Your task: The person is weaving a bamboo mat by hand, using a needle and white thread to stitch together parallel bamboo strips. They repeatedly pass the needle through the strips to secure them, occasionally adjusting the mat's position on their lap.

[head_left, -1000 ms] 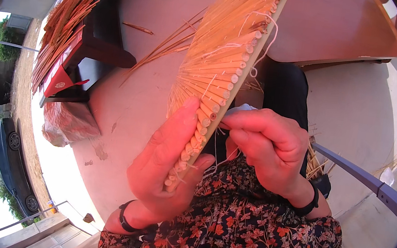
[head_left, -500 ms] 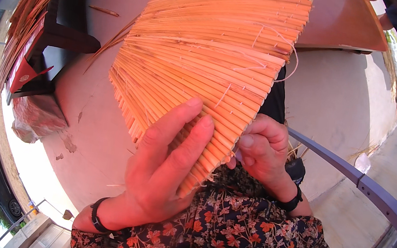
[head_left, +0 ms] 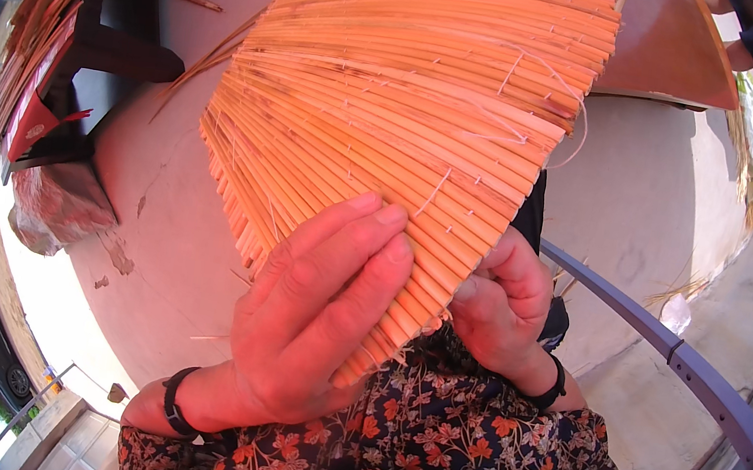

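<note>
Grasping a fan-shaped panel (head_left: 393, 109) of ribbed, orange-tan stalks (head_left: 315, 127) stitched with white thread (head_left: 433, 192), the left grip (head_left: 316, 298) covers its lower end above dark floral fabric (head_left: 473, 438); the right grip (head_left: 508, 307) curls at its edge, contents hidden.

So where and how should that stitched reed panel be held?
Probably by the lower end of the reed panel, coming from the lower left, fingers across the reeds and thumb beneath: the broad sheet narrows there. The left hand has its fingers on that part. This grip leaves clear the loose thread at the upper right edge and the right hand beside the right edge.
</note>
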`<action>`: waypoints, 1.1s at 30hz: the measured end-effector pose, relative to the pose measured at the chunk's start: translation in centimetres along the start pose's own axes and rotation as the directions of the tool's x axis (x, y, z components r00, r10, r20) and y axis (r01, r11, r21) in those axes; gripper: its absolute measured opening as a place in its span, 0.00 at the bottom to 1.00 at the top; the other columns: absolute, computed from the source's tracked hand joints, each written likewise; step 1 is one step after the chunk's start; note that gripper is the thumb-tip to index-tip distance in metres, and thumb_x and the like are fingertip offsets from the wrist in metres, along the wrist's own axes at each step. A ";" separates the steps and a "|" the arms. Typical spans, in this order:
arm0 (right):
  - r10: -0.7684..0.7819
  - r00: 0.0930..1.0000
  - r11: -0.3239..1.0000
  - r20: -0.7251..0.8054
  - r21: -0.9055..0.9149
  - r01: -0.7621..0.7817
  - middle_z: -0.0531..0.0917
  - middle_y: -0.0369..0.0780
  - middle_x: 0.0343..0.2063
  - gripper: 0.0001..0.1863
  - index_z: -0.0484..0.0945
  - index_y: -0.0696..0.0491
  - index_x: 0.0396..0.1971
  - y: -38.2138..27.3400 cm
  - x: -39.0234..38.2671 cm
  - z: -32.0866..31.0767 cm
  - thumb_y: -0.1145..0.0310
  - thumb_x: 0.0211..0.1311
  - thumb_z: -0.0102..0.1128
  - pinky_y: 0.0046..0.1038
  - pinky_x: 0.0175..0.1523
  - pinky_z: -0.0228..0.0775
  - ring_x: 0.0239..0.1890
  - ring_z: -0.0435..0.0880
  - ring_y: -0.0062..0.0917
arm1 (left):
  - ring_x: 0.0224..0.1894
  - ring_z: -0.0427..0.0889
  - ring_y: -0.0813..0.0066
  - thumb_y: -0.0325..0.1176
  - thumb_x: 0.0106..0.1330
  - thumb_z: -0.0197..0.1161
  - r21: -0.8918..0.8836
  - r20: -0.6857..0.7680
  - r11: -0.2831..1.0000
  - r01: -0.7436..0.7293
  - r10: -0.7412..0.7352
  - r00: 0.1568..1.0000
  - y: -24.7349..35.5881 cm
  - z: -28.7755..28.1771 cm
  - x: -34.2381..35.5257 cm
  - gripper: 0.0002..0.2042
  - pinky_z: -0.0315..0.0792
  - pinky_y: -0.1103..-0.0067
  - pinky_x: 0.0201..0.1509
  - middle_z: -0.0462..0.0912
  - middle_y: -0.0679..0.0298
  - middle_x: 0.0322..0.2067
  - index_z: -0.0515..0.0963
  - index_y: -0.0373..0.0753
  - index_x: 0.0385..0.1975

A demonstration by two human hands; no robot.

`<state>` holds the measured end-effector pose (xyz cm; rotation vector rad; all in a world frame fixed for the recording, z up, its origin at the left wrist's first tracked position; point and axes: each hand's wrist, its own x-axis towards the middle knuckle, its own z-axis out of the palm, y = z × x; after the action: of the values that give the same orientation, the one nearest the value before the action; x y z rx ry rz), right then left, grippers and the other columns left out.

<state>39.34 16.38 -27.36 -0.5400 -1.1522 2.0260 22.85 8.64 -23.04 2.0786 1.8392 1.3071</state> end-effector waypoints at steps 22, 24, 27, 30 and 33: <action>0.118 0.992 0.993 0.040 0.024 -0.119 0.82 0.38 0.24 0.05 0.78 0.62 0.37 -1.0 0.2 -1.1 0.76 0.68 0.55 0.13 0.24 0.64 0.21 0.78 0.12 | 0.54 0.79 0.47 0.27 0.61 0.65 -0.021 0.021 1.000 0.016 -0.015 1.000 0.5 0.5 -0.9 0.21 0.73 0.63 0.59 0.77 0.42 0.52 0.75 0.25 0.53; 0.140 0.990 0.990 0.035 0.011 -0.140 0.82 0.37 0.23 0.05 0.77 0.62 0.37 -1.5 0.2 -0.8 0.77 0.68 0.54 0.13 0.24 0.64 0.21 0.77 0.12 | 0.54 0.79 0.47 0.27 0.61 0.64 -0.024 0.026 1.000 0.004 -0.004 1.000 0.4 0.5 -0.7 0.21 0.73 0.62 0.59 0.77 0.42 0.52 0.75 0.24 0.53; 0.157 0.987 0.988 0.018 -0.002 -0.157 0.81 0.36 0.22 0.05 0.77 0.62 0.38 -2.0 0.3 -0.6 0.77 0.68 0.54 0.14 0.24 0.64 0.20 0.77 0.12 | 0.53 0.79 0.46 0.27 0.61 0.64 -0.028 0.019 0.999 -0.021 0.021 1.000 0.1 0.6 -0.6 0.20 0.73 0.62 0.58 0.77 0.42 0.52 0.75 0.24 0.53; 0.161 0.987 0.986 0.019 -0.053 -0.160 0.81 0.36 0.22 0.04 0.77 0.61 0.37 -2.0 0.4 -0.9 0.77 0.68 0.55 0.14 0.24 0.64 0.20 0.77 0.12 | 0.53 0.79 0.46 0.27 0.61 0.64 -0.038 0.025 0.999 -0.028 0.029 0.999 -0.1 0.8 -0.5 0.20 0.74 0.62 0.58 0.77 0.42 0.52 0.75 0.24 0.52; 0.131 0.991 0.987 0.042 -0.095 -0.127 0.81 0.36 0.22 0.04 0.77 0.60 0.35 -1.7 0.6 -1.4 0.76 0.68 0.55 0.13 0.24 0.63 0.21 0.78 0.12 | 0.51 0.80 0.47 0.25 0.56 0.66 -0.029 0.024 0.999 -0.037 0.038 0.999 -0.2 0.7 -0.4 0.21 0.76 0.62 0.55 0.78 0.44 0.51 0.76 0.24 0.50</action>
<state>40.52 18.15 -26.63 -0.6291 -1.2734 2.1133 23.21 8.68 -23.82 2.1147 1.7699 1.3020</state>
